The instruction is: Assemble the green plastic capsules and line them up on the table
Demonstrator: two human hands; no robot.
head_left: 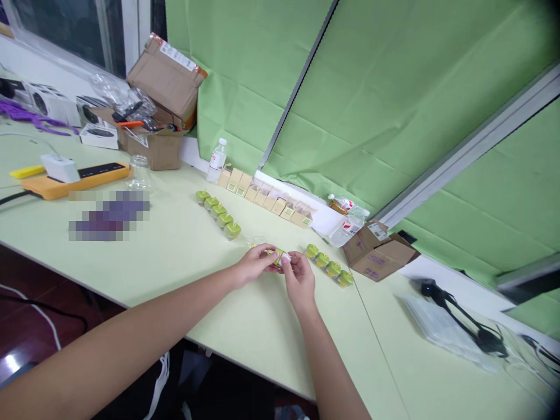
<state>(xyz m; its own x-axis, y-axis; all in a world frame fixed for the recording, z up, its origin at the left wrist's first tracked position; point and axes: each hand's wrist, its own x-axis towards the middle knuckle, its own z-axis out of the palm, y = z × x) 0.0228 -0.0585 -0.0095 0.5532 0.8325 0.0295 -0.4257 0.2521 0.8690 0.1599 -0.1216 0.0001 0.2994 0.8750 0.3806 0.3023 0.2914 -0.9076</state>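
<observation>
Above the table, my left hand [258, 262] and my right hand [298, 274] meet around a small green-and-white item [280, 254]. My left thumb presses on its green part, while my right thumb and fingers pinch its white side. Fingers cover most of it, so its exact kind is unclear. Just behind my left hand lies a small clear object [256, 240], partly hidden. To the left runs a slanting row of small clear containers with green lids [219, 211]. A second row of green-lidded containers [328, 264] stands close to the right of my right hand.
Small open cardboard boxes [265, 196] line the wall, with an upright water bottle [217, 161] at their left. Bottles [347, 228] lie by a carton [378, 251]. At left are an orange power strip [83, 179], a glass jar [139, 173] and a filled cardboard box [161, 149].
</observation>
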